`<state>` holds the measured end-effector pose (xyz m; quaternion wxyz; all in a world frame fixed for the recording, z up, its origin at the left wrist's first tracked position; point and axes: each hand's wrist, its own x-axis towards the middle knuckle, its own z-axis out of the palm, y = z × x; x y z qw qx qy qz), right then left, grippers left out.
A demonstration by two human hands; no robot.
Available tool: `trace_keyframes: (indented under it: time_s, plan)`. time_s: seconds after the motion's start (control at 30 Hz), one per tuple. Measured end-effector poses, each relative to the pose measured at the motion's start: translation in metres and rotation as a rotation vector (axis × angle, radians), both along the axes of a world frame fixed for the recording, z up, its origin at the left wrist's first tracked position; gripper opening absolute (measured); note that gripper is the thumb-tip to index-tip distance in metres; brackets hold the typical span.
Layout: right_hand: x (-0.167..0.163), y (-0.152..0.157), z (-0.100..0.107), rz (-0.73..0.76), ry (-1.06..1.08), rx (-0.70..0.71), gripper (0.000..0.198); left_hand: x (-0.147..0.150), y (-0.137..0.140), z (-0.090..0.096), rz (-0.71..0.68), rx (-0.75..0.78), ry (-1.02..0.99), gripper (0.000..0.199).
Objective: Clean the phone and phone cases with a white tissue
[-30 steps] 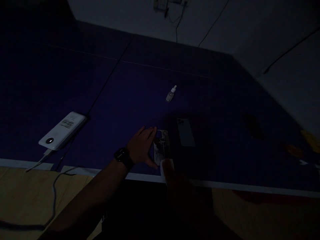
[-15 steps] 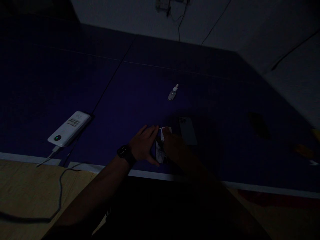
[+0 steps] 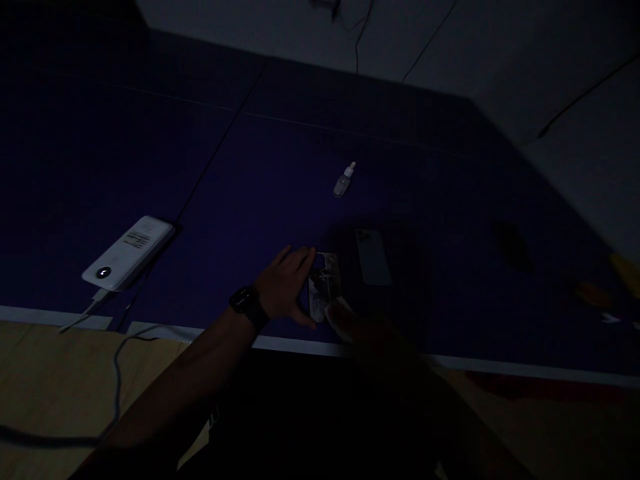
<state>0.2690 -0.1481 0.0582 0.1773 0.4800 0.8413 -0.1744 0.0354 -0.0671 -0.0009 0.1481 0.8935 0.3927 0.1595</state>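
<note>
A phone case (image 3: 325,283) with a dark-and-light printed pattern and a camera cutout at its top left lies flat on the table. My left hand (image 3: 284,285), with a black watch on its wrist, steadies the case along its left side, fingers by the top edge and thumb by the bottom corner. Over the lower right of the case, my right hand (image 3: 360,327) pinches a white tissue or cloth (image 3: 340,321); deep shadow hides most of its fingers. A grey phone (image 3: 373,259) lies camera side up just right of the case.
A small dropper bottle (image 3: 343,181) lies beyond the case. To the left is a white power bank (image 3: 129,253) with a cable (image 3: 118,380) hanging below. A dark object (image 3: 513,247) and an orange item (image 3: 593,293) lie at right. The room is dim.
My right hand has wiped the white tissue or cloth from the top of the case down to its lower right corner, uncovering the print. My left hand stays at the case.
</note>
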Motion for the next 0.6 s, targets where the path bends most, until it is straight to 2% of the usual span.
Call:
trace_keyframes:
  time_s: [0.07,0.2,0.33,0.47,0.6]
  plan:
    - [0.020,0.022,0.007,0.110,0.124,-0.060,0.061,0.000,0.000,0.000,0.002,-0.001,0.008,0.140]
    - [0.049,0.044,0.008,0.285,0.108,0.017,0.063,0.000,-0.001,-0.001,0.003,0.012,0.007,0.141]
    - [0.035,0.046,-0.005,0.454,0.187,0.072,0.067,0.001,-0.002,0.000,0.008,0.018,0.006,0.142]
    - [0.013,0.049,-0.010,0.442,0.283,-0.019,0.053,0.001,-0.001,0.001,0.018,0.004,0.003,0.143]
    - [0.028,0.054,-0.002,0.443,0.252,-0.005,0.061,0.000,-0.001,0.000,0.008,-0.006,0.007,0.145]
